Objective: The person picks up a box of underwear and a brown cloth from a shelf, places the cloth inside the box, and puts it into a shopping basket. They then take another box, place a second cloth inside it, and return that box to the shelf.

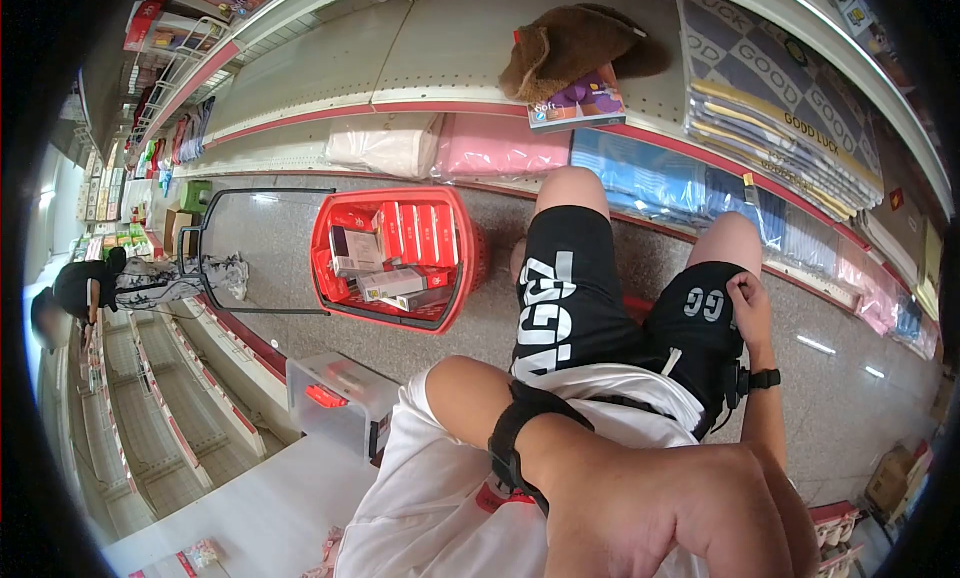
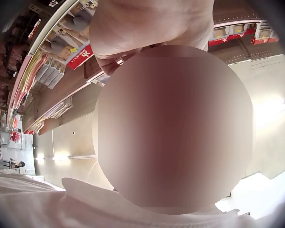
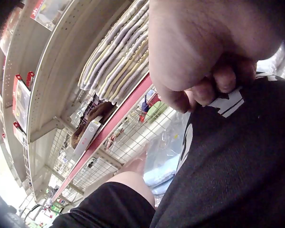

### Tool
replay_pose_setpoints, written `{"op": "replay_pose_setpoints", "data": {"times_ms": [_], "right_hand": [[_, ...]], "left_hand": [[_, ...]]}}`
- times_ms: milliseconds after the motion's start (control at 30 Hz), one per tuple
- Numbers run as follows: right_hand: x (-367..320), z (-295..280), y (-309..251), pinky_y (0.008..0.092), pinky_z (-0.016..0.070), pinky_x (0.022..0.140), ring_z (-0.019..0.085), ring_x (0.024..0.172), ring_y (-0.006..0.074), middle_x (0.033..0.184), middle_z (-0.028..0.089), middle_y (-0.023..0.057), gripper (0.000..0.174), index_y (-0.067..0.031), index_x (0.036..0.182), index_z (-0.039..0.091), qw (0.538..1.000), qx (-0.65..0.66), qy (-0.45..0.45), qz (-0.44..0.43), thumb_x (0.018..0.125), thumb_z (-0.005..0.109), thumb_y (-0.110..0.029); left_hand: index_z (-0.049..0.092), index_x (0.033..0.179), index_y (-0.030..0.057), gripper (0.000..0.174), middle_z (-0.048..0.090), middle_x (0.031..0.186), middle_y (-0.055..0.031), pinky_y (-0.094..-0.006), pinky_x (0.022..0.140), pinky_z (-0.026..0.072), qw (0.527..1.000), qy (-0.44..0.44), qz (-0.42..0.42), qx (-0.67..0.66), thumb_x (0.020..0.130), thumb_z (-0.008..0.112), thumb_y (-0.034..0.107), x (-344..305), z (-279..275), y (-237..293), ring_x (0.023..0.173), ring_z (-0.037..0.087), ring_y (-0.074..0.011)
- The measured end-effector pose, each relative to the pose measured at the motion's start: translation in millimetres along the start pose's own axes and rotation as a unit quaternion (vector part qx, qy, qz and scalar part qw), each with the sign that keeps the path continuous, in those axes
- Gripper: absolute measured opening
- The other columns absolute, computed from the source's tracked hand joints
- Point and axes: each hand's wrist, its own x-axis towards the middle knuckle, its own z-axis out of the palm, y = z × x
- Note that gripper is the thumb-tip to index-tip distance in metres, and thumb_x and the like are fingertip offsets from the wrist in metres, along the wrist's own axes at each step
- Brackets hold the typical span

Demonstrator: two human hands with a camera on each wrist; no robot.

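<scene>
My left hand (image 1: 660, 503) is raised close beneath the head camera, with a black strap (image 1: 535, 428) round its wrist. In the left wrist view this hand (image 2: 152, 26) fills the top, and a blurred round patch covers its fingertips; I cannot tell whether it holds anything. My right hand (image 1: 748, 300) rests on the thigh of the black shorts (image 1: 580, 288). Seen from the right wrist, its fingers (image 3: 204, 92) lie loosely curled against the fabric, beside a white printed letter. Nearby on the floor stands a red shopping basket (image 1: 470, 278) holding several red and white boxes (image 1: 418, 233).
The basket's black handle (image 1: 265, 190) extends left. Ahead, a shelf carries a brown plush item (image 1: 575, 53), a purple box (image 1: 580, 103) and folded towels (image 1: 780, 138). Bagged pink textiles (image 1: 500, 143) lie below. A clear plastic bin (image 1: 335, 393) stands left; a person (image 1: 80, 293) is farther off.
</scene>
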Motion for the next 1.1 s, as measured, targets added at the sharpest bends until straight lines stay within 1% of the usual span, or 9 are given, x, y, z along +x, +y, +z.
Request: {"op": "replay_pose_setpoints", "data": {"times_ms": [133, 200, 267, 333, 367, 433, 567, 800, 1100], "right_hand": [[-1.4, 0.7, -5.8, 0.0201, 0.0328, 0.051, 0.044, 0.057, 0.0024, 0.064, 0.051, -0.0041, 0.008, -0.0031, 0.084, 0.054, 1.000, -0.022, 0.006, 0.010, 0.087, 0.056, -0.011], [-5.6, 1.8, -18.1, 0.0207, 0.0327, 0.050, 0.044, 0.056, 0.0026, 0.062, 0.051, -0.0041, 0.010, -0.0031, 0.084, 0.054, 0.999, -0.031, 0.016, 0.008, 0.087, 0.057, -0.012], [-0.2, 4.0, -0.4, 0.0208, 0.0329, 0.050, 0.044, 0.056, 0.0027, 0.062, 0.051, -0.0037, 0.010, -0.0029, 0.084, 0.054, 1.000, -0.007, 0.014, 0.017, 0.087, 0.057, -0.012], [-7.1, 4.2, -31.4, 0.0218, 0.0342, 0.050, 0.045, 0.057, 0.0034, 0.063, 0.052, -0.0031, 0.009, -0.0029, 0.084, 0.054, 0.988, -0.147, 0.033, 0.012, 0.087, 0.057, -0.012], [-3.4, -0.4, -7.6, 0.0220, 0.0352, 0.052, 0.046, 0.059, 0.0037, 0.065, 0.052, -0.0038, 0.008, -0.0035, 0.084, 0.054, 0.997, -0.034, 0.005, -0.072, 0.086, 0.057, -0.010], [-2.6, -9.0, -24.0, 0.0216, 0.0353, 0.054, 0.045, 0.061, 0.0036, 0.068, 0.051, -0.0048, 0.007, -0.0041, 0.084, 0.054, 0.999, 0.014, -0.031, -0.010, 0.087, 0.057, -0.010], [-10.8, -21.3, -76.4, 0.0188, 0.0317, 0.054, 0.041, 0.061, 0.0010, 0.067, 0.047, -0.0068, 0.007, -0.0045, 0.083, 0.053, 0.996, 0.064, -0.011, -0.058, 0.088, 0.056, -0.008], [-60.1, -41.4, -205.9, 0.0177, 0.0294, 0.052, 0.039, 0.058, 0.0003, 0.063, 0.045, -0.0073, 0.004, -0.0051, 0.085, 0.054, 0.980, 0.090, -0.015, -0.175, 0.084, 0.058, -0.005], [-92.2, -44.9, -253.0, 0.0208, 0.0350, 0.047, 0.044, 0.046, 0.0066, 0.059, 0.053, -0.0009, 0.009, -0.0029, 0.081, 0.059, 0.903, 0.111, 0.004, -0.415, 0.074, 0.065, -0.003]], "left_hand": [[0.058, 0.063, 0.0065, 0.013, 0.049, 0.057, 0.0018, -0.0188, 0.036, 0.0322, 0.999, -0.003, -0.027, 0.028, 0.072, 0.066, 0.011, 1.8, -3.7, 1.6, 0.046, 0.045, -0.0074], [0.038, 0.052, 0.0155, 0.045, 0.035, 0.046, 0.0020, -0.0338, 0.034, 0.0223, 0.997, -0.012, 0.063, 0.045, 0.075, 0.063, 0.044, 0.4, -16.2, -10.2, 0.035, 0.036, -0.0194], [0.055, 0.060, 0.0161, 0.027, 0.046, 0.052, 0.0055, -0.0286, 0.046, 0.0266, 0.974, 0.151, -0.020, 0.169, 0.075, 0.065, 0.037, 1.2, -19.3, 12.0, 0.044, 0.044, -0.0129], [0.055, 0.076, 0.0096, 0.012, 0.050, 0.070, 0.0013, -0.0270, 0.057, 0.0296, 0.968, 0.163, -0.090, 0.168, 0.078, 0.062, 0.019, -1.9, -55.9, 28.3, 0.048, 0.044, -0.0104], [0.053, 0.080, 0.0073, 0.009, 0.047, 0.075, -0.0006, -0.0270, 0.058, 0.0321, 0.965, 0.173, -0.079, 0.182, 0.080, 0.059, 0.014, -2.9, -70.8, 32.0, 0.047, 0.043, -0.0103], [0.057, 0.085, -0.0007, 0.003, 0.051, 0.076, -0.0048, -0.0207, 0.055, 0.0381, 0.918, 0.166, -0.036, 0.357, 0.082, 0.058, 0.001, -7.4, -90.3, 40.3, 0.058, 0.046, -0.0075], [0.066, 0.087, -0.0012, 0.016, 0.057, 0.072, -0.0049, -0.0202, 0.055, 0.0384, 0.717, 0.132, 0.014, 0.684, 0.072, 0.067, -0.006, -9.4, -94.0, 45.5, 0.058, 0.050, -0.0077], [0.069, 0.089, 0.0008, 0.021, 0.059, 0.067, -0.0043, -0.0216, 0.052, 0.0391, 0.669, 0.076, 0.025, 0.739, 0.070, 0.069, -0.006, -3.3, -85.3, 35.4, 0.056, 0.053, -0.0101], [0.069, 0.091, 0.0010, 0.024, 0.059, 0.069, -0.0042, -0.0245, 0.052, 0.0375, 0.664, 0.035, 0.036, 0.746, 0.067, 0.073, -0.003, -1.5, -75.6, 24.5, 0.056, 0.049, -0.0131]]}}
